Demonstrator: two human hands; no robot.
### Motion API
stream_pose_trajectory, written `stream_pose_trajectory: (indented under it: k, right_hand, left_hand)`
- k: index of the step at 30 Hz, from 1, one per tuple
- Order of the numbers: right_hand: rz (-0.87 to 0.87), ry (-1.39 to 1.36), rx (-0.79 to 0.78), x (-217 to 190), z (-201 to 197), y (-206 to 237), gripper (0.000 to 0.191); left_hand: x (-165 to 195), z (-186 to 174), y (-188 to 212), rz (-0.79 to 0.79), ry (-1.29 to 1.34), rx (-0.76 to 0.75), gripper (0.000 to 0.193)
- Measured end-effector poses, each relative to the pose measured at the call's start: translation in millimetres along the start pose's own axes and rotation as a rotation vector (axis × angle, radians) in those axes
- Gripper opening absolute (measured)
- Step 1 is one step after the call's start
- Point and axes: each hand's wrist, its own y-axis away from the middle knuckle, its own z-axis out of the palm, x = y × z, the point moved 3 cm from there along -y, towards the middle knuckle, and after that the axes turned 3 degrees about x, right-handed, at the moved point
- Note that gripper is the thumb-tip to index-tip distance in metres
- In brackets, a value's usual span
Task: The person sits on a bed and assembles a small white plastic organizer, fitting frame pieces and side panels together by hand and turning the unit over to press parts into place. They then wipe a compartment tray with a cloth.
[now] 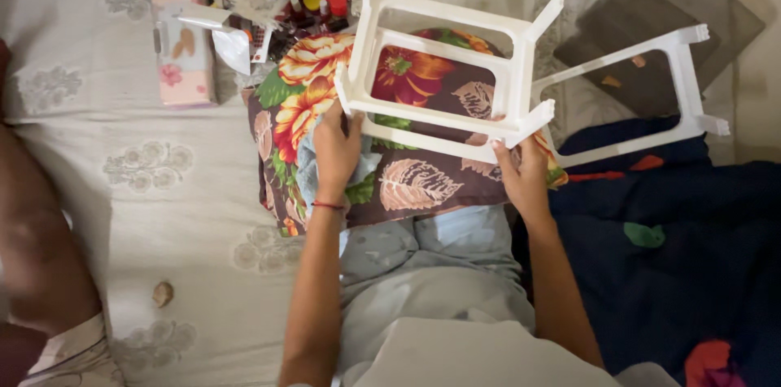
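The person sits on a bed with a brown cushion printed with large orange and red flowers point(423, 184) across the lap. On it rests a white plastic rectangular frame with short pegs at its corners point(512, 78), tipped up on its long edge so that the open middle shows the cushion through it.

The left hand point(336, 147) is at the frame's 8 o'clock corner. Its grip is closed around a bunched light blue cloth point(309, 171), and the fingertips press against the white plastic. The right hand point(523, 171) is at the frame's 5 o'clock corner, with its grip wrapped around the lower bar just beside a peg.

By the look of it, the step in hand is wiping the frame, with the right hand acting as the brace. Another pass of the cloth would call for a firm hold at that corner, since the frame stands on a soft cushion and could tip or slide.

A second white plastic frame of the same kind point(687, 78) lies at 3 o'clock from the first, partly on a dark blue blanket point(691, 257) and partly over grey flat mats point(651, 21). At 11 o'clock, on the pale patterned bed sheet point(163, 192), lie a pink oblong box point(183, 54) and a heap of small coloured bottles and trinkets point(313, 1). Another person's limb point(32, 257) shows at the 9 o'clock edge, well apart from the hands.
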Motion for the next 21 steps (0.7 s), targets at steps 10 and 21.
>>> stream_pose_trajectory:
  k: [10,21]
  right_hand:
    - [-0.079,0.177,-0.006,-18,4,13,0.030]
    - [-0.132,0.281,-0.006,-64,50,57,0.046]
  left_hand:
    - [-14,9,-14,-0.109,0.021,0.029,0.020]
    - [-26,17,-11,0.003,0.287,0.109,0.043]
